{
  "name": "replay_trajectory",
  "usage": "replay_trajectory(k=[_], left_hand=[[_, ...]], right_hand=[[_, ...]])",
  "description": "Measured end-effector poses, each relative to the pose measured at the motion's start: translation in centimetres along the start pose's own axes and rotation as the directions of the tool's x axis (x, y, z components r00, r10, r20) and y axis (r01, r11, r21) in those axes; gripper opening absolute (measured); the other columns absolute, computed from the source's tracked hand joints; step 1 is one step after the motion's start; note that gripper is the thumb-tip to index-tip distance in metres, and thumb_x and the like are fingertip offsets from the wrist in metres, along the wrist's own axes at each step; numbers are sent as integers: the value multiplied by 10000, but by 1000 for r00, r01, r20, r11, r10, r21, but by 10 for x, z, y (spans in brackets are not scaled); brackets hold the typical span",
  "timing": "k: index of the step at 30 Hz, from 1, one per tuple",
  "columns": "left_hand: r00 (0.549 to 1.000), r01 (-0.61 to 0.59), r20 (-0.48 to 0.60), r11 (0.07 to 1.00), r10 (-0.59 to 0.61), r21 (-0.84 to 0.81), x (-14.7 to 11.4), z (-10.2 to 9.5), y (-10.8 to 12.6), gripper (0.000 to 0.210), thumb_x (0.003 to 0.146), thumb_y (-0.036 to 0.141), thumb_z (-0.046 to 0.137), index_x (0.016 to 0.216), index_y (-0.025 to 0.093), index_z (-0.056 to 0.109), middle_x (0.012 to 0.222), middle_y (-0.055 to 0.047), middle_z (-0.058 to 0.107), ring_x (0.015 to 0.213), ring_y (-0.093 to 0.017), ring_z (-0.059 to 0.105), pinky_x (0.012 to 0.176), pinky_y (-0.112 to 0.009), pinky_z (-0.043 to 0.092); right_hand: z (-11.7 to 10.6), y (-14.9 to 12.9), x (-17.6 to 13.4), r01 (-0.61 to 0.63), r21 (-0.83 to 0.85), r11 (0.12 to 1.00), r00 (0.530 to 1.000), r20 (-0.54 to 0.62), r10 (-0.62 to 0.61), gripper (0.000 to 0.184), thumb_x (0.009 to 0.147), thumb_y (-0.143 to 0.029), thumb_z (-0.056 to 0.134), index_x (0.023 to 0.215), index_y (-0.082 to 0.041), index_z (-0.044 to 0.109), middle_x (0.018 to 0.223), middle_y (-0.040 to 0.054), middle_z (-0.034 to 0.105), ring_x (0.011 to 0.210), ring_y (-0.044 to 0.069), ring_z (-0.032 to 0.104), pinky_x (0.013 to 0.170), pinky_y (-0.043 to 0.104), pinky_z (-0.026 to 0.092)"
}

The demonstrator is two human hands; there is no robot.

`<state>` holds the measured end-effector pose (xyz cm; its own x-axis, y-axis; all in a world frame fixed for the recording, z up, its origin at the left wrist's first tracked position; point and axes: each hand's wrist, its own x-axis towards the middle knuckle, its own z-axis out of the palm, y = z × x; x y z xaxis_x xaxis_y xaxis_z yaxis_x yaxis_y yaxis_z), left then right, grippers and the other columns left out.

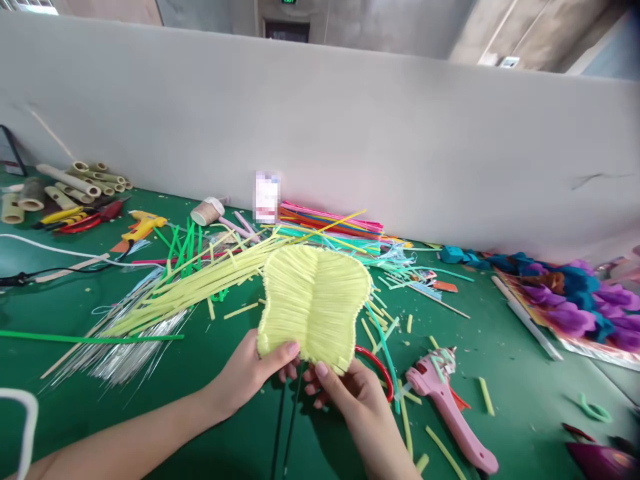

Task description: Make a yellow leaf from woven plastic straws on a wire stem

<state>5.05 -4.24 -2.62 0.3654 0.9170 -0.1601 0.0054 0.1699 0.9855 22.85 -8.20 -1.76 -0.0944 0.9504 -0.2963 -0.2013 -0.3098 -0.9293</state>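
So from my end of the feed, both hands are pinching the same thing. The left hand has its thumb on the lower left of a ribbed yellow panel, and the right hand has its thumb near the bottom edge, right of the middle crease. Fingers curl behind, so I can't tell exactly where those press. The panel is tilted up toward me, held above the green tabletop.

Just past the right hand I've got a red loop handle, partly hidden, then a pink glue gun lying among cut yellow bits. Behind the panel, off to the left, there's a messy fan of long yellow strips lying over silver wires.

Farther back I see a yellow glue gun, a tipped roll of tape and a stack of colored strips by the pale divider. Far left is bamboo tubes with pliers in front; far right, purple and blue petals.
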Motion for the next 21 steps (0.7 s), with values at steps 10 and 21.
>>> replay_trajectory(k=[10, 21], left_hand=[[999, 37, 18, 999, -36, -34, 2, -2, 0, 287, 808, 445, 685, 739, 167, 667, 652, -20, 640, 592, -147, 549, 550, -261, 446], [1000, -17, -3, 998, 17, -55, -2, -8, 2, 250, 806, 411, 699, 763, 166, 712, 702, -48, 711, 630, -181, 631, 548, -271, 450]], right_hand=[[-6, 6, 1, 14, 73, 997, 1000, 18, -16, 370, 741, -486, 771, 838, -134, 712, 744, 55, 705, 656, 149, 612, 650, 274, 507], [2, 3, -3, 16, 99, 995, 1000, -6, -15, 350, 746, -479, 771, 830, -144, 716, 738, 58, 707, 626, 138, 597, 638, 262, 507]])
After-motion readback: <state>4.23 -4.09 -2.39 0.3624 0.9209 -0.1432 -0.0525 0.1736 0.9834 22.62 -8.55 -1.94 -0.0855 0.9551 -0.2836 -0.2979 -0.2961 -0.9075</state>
